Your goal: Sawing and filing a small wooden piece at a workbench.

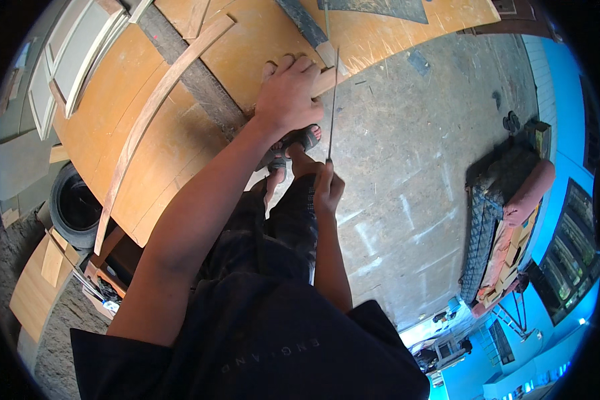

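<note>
My left hand is closed over a short strip of wood at the right edge of the wooden worktop. The strip's end sticks out past my fingers and thumb. My right hand grips what looks like a handsaw, its thin dark blade seen edge-on and pointing away from me. The blade crosses right at the strip's protruding end; whether it has cut in cannot be made out. My right fingers mostly hide the saw's handle.
A long curved wooden strip lies across the worktop on the left, near a dark board. White-framed panels stand at the far left, above a tyre. A cushioned sofa stands on the right across the concrete floor.
</note>
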